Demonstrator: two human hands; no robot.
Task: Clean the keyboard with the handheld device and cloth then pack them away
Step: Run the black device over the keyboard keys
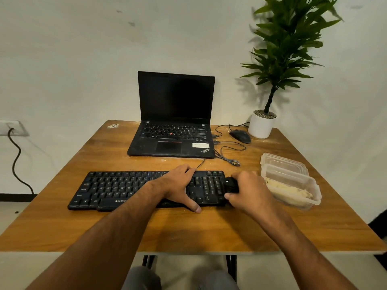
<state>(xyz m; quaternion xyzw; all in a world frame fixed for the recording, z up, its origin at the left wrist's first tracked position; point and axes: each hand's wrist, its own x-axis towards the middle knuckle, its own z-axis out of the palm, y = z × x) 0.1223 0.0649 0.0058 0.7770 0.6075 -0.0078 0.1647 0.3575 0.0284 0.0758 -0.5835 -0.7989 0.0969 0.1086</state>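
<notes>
Both my hands work: left hand (pixel 181 186) presses flat on the stiff keyboard (pixel 125 188); right hand (pixel 250 190) fingers grasp the small, light handheld device (pixel 231 183) at its body.

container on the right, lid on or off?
Off. The clear container is open-topped with the cloth lying inside; its lid sits just behind it on the table.

Left hand (pixel 180 185) steadies the keyboard (pixel 117 189); right hand (pixel 249 191) holds a black device (pixel 231 184).

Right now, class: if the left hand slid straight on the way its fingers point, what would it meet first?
Probably the laptop. The left hand rests on the keyboard, fingers pointing away from the person; depth is uncertain.
</notes>
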